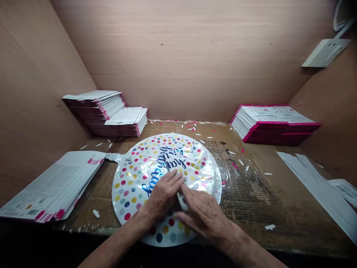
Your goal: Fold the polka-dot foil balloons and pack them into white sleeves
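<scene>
head view: both hands' flat, open fingers [175, 178] press on the dotted foil balloon [134, 178].

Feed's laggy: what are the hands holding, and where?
Both hands, left hand and right hand, press on the flat dotted foil balloon near its middle, at a fold; a pinch cannot be told.

Foil balloon [145, 175] — thin, glossy film, mirror-bright between printed dots, creased where it was folded over. Worktop [251, 193] — brown cardboard, matt, scuffed and rough, with shiny strips of clear tape. Booth walls [195, 56] — pale wood-grain board, smooth and dull. Card stacks [267, 124] — white printed paperboard with pink edges, faintly satin. Scattered scraps [96, 213] — small paper bits, matt.
</scene>
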Action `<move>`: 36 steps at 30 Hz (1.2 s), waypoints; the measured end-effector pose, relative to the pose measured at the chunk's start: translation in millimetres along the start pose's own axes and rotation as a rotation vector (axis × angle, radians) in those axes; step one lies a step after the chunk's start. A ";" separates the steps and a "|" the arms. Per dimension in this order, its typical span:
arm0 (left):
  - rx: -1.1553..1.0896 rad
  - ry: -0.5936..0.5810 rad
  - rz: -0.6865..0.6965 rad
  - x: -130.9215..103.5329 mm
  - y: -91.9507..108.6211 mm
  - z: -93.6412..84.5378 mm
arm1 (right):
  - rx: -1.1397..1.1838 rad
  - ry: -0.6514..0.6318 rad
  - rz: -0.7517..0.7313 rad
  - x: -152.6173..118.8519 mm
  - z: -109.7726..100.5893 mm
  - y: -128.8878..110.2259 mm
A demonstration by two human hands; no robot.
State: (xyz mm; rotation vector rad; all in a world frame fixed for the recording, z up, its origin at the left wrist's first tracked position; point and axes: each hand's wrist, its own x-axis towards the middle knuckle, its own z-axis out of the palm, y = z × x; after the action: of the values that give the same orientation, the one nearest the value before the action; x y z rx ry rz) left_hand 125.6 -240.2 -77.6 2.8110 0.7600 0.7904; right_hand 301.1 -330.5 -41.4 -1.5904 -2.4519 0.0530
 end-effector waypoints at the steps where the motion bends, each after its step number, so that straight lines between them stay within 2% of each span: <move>1: -0.040 0.028 -0.026 -6.3 -6.0 -4.4 | 0.066 0.045 -0.129 -3.2 2.4 3.2; 3: -0.125 0.070 -0.059 -19.5 -20.6 -17.4 | 0.104 0.146 -0.278 -8.8 9.8 16.6; 6: -0.147 0.035 -0.033 -41.5 -33.4 -36.0 | 0.038 0.247 -0.282 -7.8 24.6 40.1; 8: -0.054 0.010 -0.038 -55.4 -32.2 -42.1 | 0.044 0.217 -0.301 -1.0 31.9 50.2; 11: 0.033 -0.008 -0.123 -69.8 -24.5 -41.7 | 0.175 0.112 -0.309 13.3 34.0 55.9; 13: -0.010 -0.005 -0.229 -73.2 -21.1 -37.6 | 0.294 0.070 -0.178 25.8 32.2 55.4; 15: -0.037 0.073 -0.394 -72.2 -20.2 -32.2 | 0.366 0.044 0.046 41.4 31.8 52.4; 18: 0.036 0.186 -0.659 -64.5 -18.6 -25.7 | 0.308 0.025 0.356 66.4 37.3 45.5; 20: 0.134 0.220 -0.760 -56.1 -14.8 -25.5 | 0.219 0.014 0.472 80.2 42.8 42.0; 22: 0.205 0.257 -0.697 -45.7 -10.9 -28.0 | 0.153 -0.028 0.511 90.3 46.4 41.2; 24: 0.215 0.214 -0.483 -34.9 -11.1 -29.6 | 0.121 -0.077 0.518 96.8 46.4 43.1; 26: 0.205 0.057 -0.333 -26.6 -17.8 -26.9 | 0.114 -0.109 0.516 99.5 43.0 45.2; 28: 0.226 -0.093 -0.377 -22.6 -28.7 -19.6 | 0.118 -0.126 0.522 97.6 38.2 43.4; 30: 0.254 -0.168 -0.491 -22.1 -39.1 -10.7 | 0.070 -0.045 0.477 92.2 34.8 33.9; 33: 0.263 -0.221 -0.557 -22.1 -46.9 -2.9 | -0.095 0.159 0.185 86.8 38.1 5.6; 34: 0.255 -0.235 -0.566 -21.0 -47.5 -3.1 | -0.151 0.171 0.069 87.9 41.6 -5.2; 36: 0.230 -0.272 -0.584 -16.2 -47.3 -8.7 | -0.218 0.095 -0.073 94.9 50.1 -22.8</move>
State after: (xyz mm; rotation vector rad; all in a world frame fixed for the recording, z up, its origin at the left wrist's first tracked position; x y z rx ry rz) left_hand 88.7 -207.4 -89.2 2.5569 1.5857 0.2308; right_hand 233.4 -249.6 -71.5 -1.5443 -2.5097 -0.3044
